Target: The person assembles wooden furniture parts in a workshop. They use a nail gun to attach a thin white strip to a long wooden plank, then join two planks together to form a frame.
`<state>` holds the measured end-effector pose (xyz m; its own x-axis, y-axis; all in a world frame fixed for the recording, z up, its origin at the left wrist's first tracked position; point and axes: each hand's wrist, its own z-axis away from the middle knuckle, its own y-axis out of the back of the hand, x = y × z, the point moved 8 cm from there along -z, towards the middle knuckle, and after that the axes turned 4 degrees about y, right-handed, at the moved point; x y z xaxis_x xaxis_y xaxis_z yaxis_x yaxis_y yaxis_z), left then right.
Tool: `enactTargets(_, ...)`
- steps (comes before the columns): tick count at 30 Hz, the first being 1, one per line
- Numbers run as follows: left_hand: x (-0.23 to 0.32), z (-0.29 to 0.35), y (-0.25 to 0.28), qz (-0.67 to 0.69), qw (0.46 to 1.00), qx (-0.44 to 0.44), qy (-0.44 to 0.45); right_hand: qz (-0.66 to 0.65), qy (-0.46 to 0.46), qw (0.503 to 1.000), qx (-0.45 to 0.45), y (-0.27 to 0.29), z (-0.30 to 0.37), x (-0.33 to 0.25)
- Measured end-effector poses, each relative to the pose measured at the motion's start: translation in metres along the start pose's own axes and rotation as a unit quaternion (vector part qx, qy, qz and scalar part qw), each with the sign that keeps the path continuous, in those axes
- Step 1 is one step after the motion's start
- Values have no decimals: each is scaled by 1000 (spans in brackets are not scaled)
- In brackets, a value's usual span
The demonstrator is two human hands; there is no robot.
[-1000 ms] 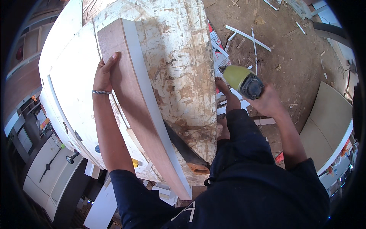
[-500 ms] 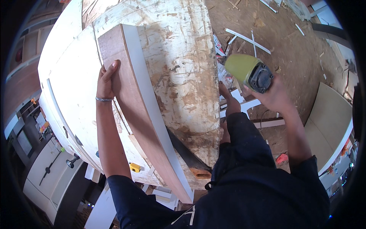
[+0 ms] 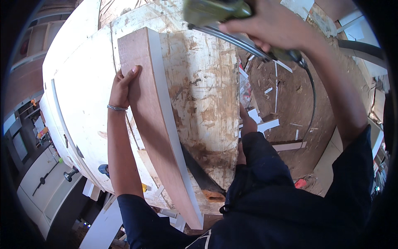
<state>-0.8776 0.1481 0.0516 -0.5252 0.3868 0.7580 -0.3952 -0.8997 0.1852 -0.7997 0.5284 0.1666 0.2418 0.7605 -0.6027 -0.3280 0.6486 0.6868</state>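
A long box-shaped wooden piece (image 3: 153, 112), brown on one face and white along its side, lies lengthwise on the worn white worktable (image 3: 207, 112). My left hand (image 3: 123, 85) grips its left edge near the far end, thumb pressed on the brown face and fingers hidden at the side. In my right hand (image 3: 277, 27) is a green air nail gun (image 3: 215, 11), its fingers wrapped round the handle. It hangs above the table's far right part, partly cut off by the picture's top edge. Its metal magazine (image 3: 232, 40) slants across, apart from the wood.
A black air hose (image 3: 314, 95) trails from the nail gun toward the floor. A handsaw (image 3: 197, 168) with a wooden handle lies beside the piece, near my body. White offcuts (image 3: 265, 125) and scraps litter the brown floor at right. A blue tool (image 3: 103, 169) sits left of my forearm.
My right hand has lifted the nail gun up and leftward, from beside the table to over it. The wooden piece and my left hand appear slightly farther right in the picture.
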Motion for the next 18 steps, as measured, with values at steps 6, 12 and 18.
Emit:
enactTargets(6,-2,-2,1,10,1000,-16,-7,6,101,993,-68,20,-32,-68)
enactTargets(12,5,3,-6,18,999,-33,-7,-16,117,990,-78,4,-73,-89)
enactTargets(18,7,2,-9,22,999,-46,-1,-9,134,988,-81,6,-70,-119)
